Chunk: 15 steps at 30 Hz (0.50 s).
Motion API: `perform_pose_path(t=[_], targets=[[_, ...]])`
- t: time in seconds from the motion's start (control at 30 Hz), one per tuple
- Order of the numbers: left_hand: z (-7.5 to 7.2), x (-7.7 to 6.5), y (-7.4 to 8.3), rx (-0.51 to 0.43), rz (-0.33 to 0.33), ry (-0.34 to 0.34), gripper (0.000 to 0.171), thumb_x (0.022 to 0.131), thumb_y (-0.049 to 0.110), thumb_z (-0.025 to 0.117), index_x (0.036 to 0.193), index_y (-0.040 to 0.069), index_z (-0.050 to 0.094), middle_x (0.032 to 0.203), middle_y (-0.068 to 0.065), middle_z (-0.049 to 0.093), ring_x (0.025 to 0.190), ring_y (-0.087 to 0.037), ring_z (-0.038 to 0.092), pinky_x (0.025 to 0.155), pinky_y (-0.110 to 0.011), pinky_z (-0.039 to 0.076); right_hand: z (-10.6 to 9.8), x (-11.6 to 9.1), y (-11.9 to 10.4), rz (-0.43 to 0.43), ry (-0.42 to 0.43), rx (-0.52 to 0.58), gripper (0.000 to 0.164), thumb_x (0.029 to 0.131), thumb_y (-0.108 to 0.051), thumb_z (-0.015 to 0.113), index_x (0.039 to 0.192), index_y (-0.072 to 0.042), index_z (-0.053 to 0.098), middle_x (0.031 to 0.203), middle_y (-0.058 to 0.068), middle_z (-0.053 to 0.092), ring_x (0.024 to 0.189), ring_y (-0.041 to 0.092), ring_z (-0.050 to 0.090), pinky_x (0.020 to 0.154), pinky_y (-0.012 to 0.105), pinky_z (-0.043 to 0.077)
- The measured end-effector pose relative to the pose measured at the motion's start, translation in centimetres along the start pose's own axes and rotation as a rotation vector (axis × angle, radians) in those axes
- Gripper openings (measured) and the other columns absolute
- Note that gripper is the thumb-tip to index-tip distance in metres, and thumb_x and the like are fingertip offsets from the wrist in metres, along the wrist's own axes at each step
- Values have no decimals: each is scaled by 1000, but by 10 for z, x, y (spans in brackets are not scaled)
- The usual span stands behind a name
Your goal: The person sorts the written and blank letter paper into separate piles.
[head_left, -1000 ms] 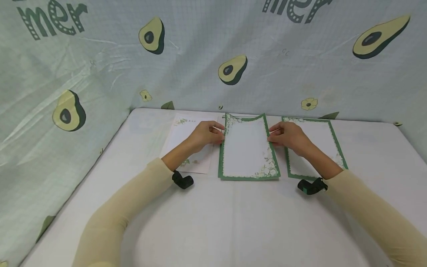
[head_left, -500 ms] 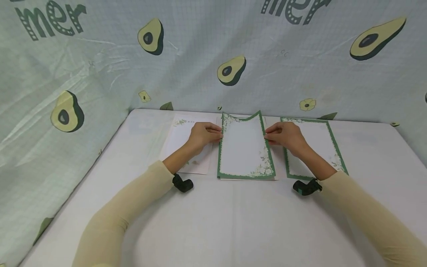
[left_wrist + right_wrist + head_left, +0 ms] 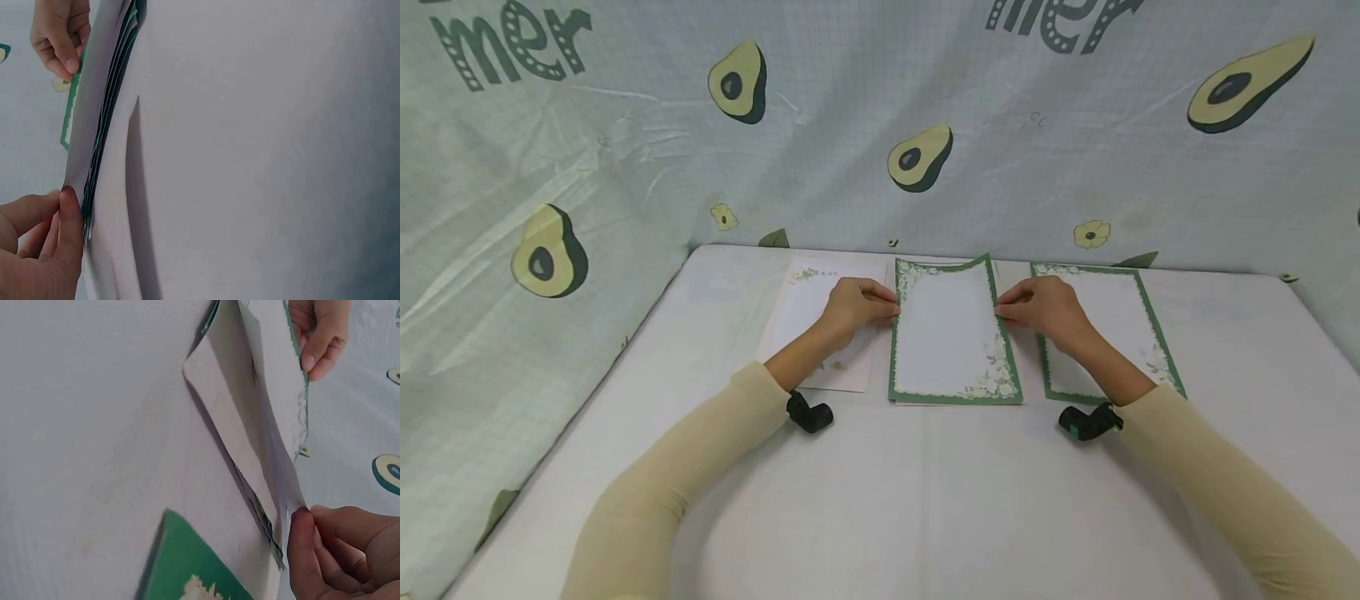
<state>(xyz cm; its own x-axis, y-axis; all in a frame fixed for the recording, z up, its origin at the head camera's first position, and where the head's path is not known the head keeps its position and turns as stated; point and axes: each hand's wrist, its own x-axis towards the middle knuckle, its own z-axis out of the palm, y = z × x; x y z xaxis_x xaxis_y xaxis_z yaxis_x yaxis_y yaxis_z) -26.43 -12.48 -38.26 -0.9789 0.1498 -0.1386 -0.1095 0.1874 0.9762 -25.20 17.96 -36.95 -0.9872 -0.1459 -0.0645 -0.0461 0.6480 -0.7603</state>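
Observation:
A white sheet of paper with a green floral border (image 3: pixel 951 333) is held between both hands, its far edge bowed upward. My left hand (image 3: pixel 853 308) pinches the sheet's left edge between thumb and fingers. On the opposite edge, my right hand (image 3: pixel 1045 308) has the same kind of pinch. The left wrist view shows several layered papers with green edges (image 3: pixel 106 119) under the held sheet. In the right wrist view, a pale sheet (image 3: pixel 219 387) lies below it with a lifted corner.
Left of the held sheet lies a pale pink-edged paper (image 3: pixel 797 321) with small floral print, partly behind my left hand. Another green-bordered sheet (image 3: pixel 1120 304) lies to the right, under my right forearm. An avocado-print cloth (image 3: pixel 820 158) hangs behind the white table (image 3: pixel 880 500).
Both hands have shifted slightly left with the sheet. Its far edge rose, then came down again, and its near edge now lies more evenly over the papers below.

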Motion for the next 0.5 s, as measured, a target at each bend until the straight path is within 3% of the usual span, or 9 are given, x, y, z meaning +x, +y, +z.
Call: perform_pose_path(t=[0.2, 0.37, 0.5], targets=[[2, -1, 0, 20, -6, -12, 17, 88, -5, 76, 104, -7, 72, 94, -14, 75, 79, -17, 73, 80, -31, 63, -3, -2, 2, -1, 16, -65, 24, 93, -23, 78, 107, -4, 77, 93, 9, 78, 82, 20, 74, 72, 29, 54], [0, -2, 1, 95, -2, -35, 16, 87, -7, 77, 102, -8, 73, 95, -18, 76, 80, -18, 75, 78, -30, 63, -4, 0, 5, 18, -47, -67, 25, 92, -22, 78, 107, -2, 76, 93, 8, 78, 78, 16, 75, 76, 33, 57], [-4, 1, 2, 118, -42, -69, 17, 87, -7, 76, 104, -10, 73, 97, -21, 76, 78, -19, 76, 77, -31, 64, -7, 3, 8, 41, -124, -42, 26, 93, -20, 77, 109, 1, 73, 97, 10, 76, 78, 14, 75, 79, 34, 60]])
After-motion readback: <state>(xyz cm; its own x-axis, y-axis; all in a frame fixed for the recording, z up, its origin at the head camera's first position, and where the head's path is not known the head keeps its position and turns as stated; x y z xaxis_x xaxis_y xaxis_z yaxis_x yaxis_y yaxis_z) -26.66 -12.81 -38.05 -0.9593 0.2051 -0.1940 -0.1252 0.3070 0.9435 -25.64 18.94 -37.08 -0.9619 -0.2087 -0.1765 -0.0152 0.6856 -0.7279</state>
